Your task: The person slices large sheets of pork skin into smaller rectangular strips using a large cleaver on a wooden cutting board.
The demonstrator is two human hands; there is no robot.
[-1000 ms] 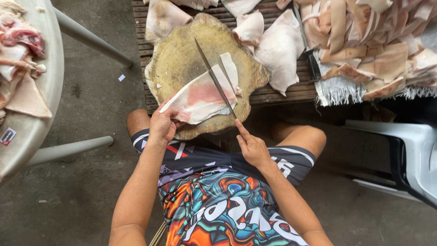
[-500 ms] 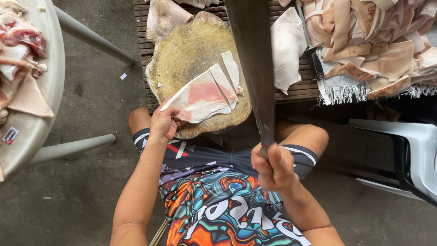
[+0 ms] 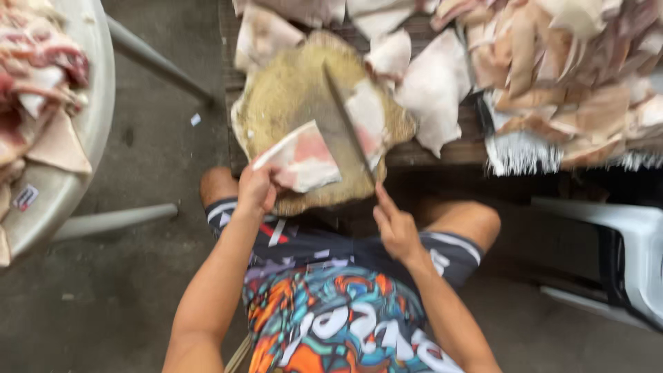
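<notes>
A round, worn wooden chopping block lies in front of my knees. On it rests a slab of pale pork skin with pink meat. My left hand pins the slab's near edge. My right hand grips the handle of a long cleaver, whose blade is down on the block, dividing the slab. A cut piece lies to the right of the blade.
A large heap of pale skin pieces covers the slatted wooden platform at the right and back. A round metal tray with raw meat stands at the left. A grey plastic chair is at the right.
The cleaver rose high towards the camera half a second ago and has now come down onto the slab, cutting through it. My left hand stayed on the meat.
</notes>
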